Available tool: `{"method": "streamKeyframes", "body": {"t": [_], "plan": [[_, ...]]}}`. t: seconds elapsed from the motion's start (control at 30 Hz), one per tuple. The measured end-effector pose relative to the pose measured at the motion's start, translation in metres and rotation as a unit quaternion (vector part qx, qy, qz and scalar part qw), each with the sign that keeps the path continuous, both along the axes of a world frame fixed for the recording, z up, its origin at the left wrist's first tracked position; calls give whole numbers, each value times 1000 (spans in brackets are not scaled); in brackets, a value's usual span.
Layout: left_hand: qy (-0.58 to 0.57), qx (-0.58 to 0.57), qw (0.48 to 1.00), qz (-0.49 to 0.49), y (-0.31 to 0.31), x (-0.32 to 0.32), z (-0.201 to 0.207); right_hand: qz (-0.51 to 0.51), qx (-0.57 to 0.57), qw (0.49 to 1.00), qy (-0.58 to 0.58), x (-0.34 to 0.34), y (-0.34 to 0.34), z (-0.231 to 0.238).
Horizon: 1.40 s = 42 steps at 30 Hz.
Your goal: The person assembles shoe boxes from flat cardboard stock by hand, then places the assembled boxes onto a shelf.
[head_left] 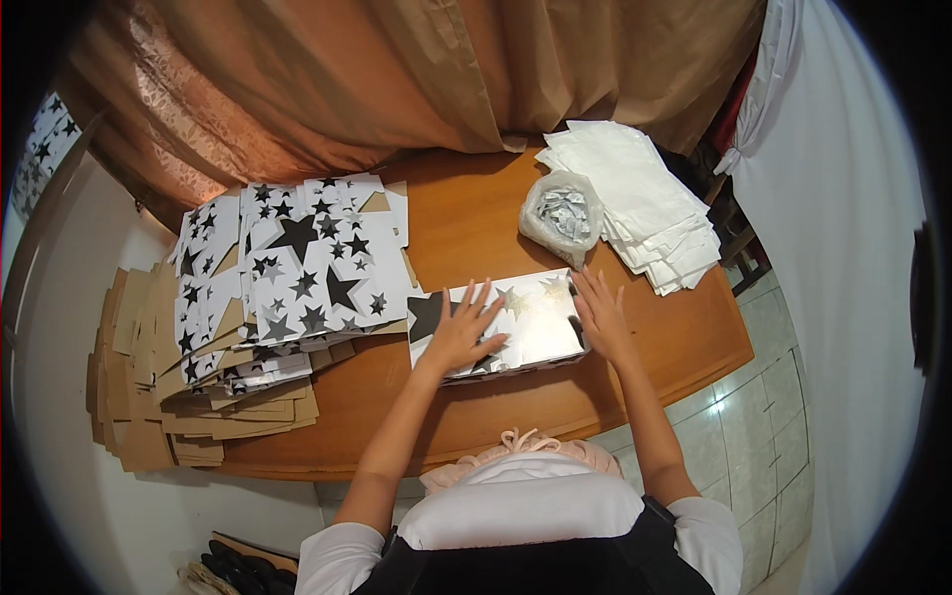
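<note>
A white cardboard box (540, 332) with black and grey stars lies closed on the wooden table in front of me, its glossy top catching the light. My left hand (461, 332) rests flat on the left part of its top, fingers spread. Against the box's right end lies my right hand (601, 312), fingers stretched out and pointing away from me. Neither hand grips anything. Just beyond the box stands a clear plastic bag (561, 220) holding many small silvery packets.
Flat star-printed cardboard sheets (307, 263) are piled on the table's left, with brown cardboard (129, 367) beneath and beside them. White sheets (635, 188) are stacked at the back right. Brown curtains (327, 79) hang behind the table (684, 342); white cloth (833, 198) hangs at right.
</note>
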<state>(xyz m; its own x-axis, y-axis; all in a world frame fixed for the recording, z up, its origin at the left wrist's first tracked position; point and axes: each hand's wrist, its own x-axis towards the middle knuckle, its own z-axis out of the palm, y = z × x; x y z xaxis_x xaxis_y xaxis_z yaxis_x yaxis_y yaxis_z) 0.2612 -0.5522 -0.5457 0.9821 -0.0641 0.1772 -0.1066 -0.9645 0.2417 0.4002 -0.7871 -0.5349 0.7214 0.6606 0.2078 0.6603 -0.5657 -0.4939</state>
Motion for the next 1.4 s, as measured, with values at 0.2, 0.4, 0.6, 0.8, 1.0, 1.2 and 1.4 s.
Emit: {"method": "streamKeyframes", "body": {"t": [0.2,0.4,0.6,0.8,1.0,1.2,1.4], "plan": [[25,-4,998,-53,-68,39,1,-63,113,985,112,-28,-48,-17],[50,-166,952,-252,-93,80,21,-100,224,954,174,-48,-75,-33],[132,55,985,-93,-74,94,30,-74,235,949,199,-70,-74,-45],[171,79,977,-100,-74,93,36,-16,232,946,224,-72,-55,-41],[118,56,985,-114,-76,92,32,13,237,940,244,-63,-41,-34],[-7,31,990,-139,-70,81,39,44,260,931,251,-57,-33,-25],[-72,-23,988,-134,-63,62,77,127,304,920,214,-41,-20,-5]]}}
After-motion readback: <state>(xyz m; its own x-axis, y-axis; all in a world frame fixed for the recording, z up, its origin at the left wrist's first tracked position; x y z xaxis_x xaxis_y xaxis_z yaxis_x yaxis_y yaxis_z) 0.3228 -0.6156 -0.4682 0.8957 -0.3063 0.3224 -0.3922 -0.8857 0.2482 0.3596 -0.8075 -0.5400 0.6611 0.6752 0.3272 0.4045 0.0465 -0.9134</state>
